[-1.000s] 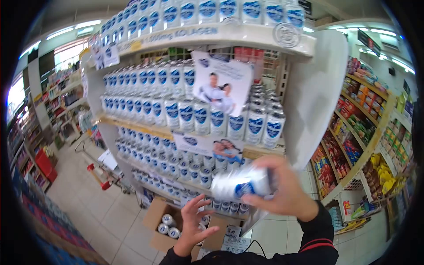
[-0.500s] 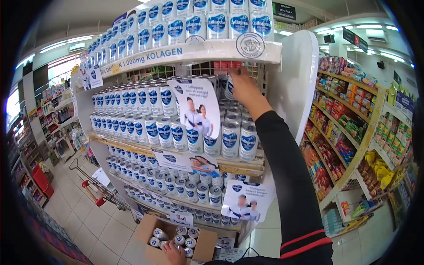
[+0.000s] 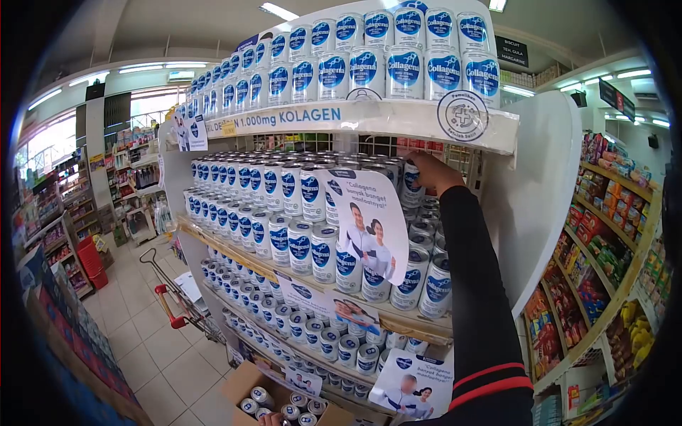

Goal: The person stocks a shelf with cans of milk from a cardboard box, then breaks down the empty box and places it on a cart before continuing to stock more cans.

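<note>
White-and-blue cans [image 3: 310, 193] stand in rows, two layers high, on the display's middle shelf. My right hand [image 3: 433, 172] reaches over that shelf, its fingers wrapped round the upper part of a can [image 3: 411, 186] at the back right. Shorter can rows show beneath and in front of that hand. Low in the view, my left hand [image 3: 271, 420] is at an open cardboard box [image 3: 241, 387] holding several upright cans [image 3: 260, 395]. Only part of the left hand shows at the frame's edge, and what its fingers hold is hidden.
A printed poster [image 3: 369, 226] hangs before the middle cans. Above my right hand runs the upper shelf's edge [image 3: 376, 122], and a white side panel [image 3: 533, 184] rises to the right. A trolley [image 3: 177, 302] stands at the left.
The view has tilted up and shifted left, so the box and my left hand sit lower in it. My right hand remains at the back right of the middle shelf with a can.
</note>
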A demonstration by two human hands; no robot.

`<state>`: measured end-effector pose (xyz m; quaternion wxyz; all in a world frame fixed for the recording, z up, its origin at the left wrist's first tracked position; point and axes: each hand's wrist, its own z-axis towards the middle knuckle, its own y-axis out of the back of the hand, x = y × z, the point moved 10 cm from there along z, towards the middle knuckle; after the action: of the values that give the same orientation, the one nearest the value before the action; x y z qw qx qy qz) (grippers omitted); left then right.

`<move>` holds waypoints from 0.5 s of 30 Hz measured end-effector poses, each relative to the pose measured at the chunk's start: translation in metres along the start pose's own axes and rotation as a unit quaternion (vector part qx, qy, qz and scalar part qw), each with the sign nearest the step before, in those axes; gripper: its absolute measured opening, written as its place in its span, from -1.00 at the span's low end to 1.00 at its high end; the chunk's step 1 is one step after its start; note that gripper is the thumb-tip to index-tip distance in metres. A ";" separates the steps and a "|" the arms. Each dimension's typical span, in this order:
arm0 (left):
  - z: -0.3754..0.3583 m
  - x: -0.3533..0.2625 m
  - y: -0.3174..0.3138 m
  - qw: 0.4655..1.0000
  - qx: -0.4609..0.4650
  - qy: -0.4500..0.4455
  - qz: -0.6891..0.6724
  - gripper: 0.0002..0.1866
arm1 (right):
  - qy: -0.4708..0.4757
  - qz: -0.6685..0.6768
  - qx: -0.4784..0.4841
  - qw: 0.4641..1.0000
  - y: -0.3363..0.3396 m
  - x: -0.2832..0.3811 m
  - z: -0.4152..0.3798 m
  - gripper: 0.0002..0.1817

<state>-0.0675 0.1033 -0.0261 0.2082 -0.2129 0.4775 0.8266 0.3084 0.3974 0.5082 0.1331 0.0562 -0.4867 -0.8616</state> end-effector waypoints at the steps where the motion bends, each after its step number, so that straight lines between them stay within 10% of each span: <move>1: 0.001 -0.001 0.001 1.000 0.002 -0.005 0.004 -0.70 | 0.002 0.001 -0.001 1.000 -0.001 -0.002 0.004 -0.29; 15: 0.002 0.009 -0.008 1.000 0.015 -0.016 0.017 -0.66 | -0.020 0.008 0.063 0.998 -0.018 -0.016 0.009 -0.29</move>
<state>-0.0706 0.1101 -0.0358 0.2053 -0.1884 0.4903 0.8258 0.3188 0.4184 0.4971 0.1270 0.0435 -0.5428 -0.8291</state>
